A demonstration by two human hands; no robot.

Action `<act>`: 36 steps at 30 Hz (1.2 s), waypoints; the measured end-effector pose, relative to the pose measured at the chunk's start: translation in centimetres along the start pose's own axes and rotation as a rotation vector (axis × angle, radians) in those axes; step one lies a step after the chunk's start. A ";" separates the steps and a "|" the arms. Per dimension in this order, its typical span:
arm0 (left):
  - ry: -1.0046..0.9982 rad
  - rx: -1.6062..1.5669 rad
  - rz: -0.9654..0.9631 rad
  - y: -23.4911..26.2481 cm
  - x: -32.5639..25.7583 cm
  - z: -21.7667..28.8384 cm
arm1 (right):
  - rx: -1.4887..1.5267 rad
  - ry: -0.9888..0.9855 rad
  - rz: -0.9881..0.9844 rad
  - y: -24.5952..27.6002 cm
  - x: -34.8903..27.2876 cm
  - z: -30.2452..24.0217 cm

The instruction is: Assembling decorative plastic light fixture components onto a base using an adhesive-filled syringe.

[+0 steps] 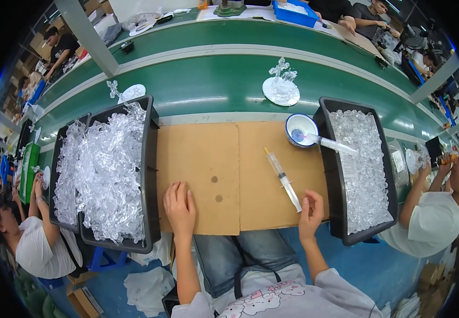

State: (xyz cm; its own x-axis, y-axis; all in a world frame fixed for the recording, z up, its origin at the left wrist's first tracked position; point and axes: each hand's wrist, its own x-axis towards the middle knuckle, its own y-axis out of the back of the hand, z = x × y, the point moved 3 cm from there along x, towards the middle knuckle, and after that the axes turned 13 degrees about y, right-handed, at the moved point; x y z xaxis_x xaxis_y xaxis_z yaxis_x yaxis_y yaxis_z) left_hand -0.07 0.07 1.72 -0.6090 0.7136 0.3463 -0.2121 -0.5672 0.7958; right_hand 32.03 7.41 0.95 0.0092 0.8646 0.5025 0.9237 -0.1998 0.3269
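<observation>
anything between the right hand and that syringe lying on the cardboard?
Nothing visible. The right hand rests at the near edge of the cardboard sheet, with the syringe lying flat just to its left, plunger end closest. Only bare cardboard separates them. The left hand lies flat, well away.

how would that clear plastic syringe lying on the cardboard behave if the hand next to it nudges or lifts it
The clear plastic syringe looks slim and round-barrelled, so a sideways nudge would probably roll it across the flat brown cardboard sheet. It is likely stiff and light. Its plunger end lies by the right hand, so lifting there may tip the nozzle down.
</observation>
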 end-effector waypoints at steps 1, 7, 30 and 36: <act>-0.007 0.013 0.005 0.0 0.0 -0.1 | 0.005 0.000 -0.002 -0.1 0.0 0.0; -0.006 0.040 0.012 0.1 -0.1 0.0 | 0.003 -0.049 0.009 -0.2 -0.4 0.4; 0.502 0.362 -0.146 -3.7 42.3 -8.6 | 0.191 -0.117 0.144 0.6 -1.9 1.0; 0.083 0.011 0.151 -7.4 39.5 0.8 | 0.200 -0.157 0.123 0.8 -1.6 1.7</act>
State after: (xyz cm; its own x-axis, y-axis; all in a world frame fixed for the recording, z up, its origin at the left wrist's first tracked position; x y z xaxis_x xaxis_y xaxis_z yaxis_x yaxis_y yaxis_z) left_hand -21.90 32.81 9.89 -0.6943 0.5842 0.4204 -0.1053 -0.6603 0.7436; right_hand 33.39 6.64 -0.94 0.1704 0.9036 0.3931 0.9691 -0.2260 0.0993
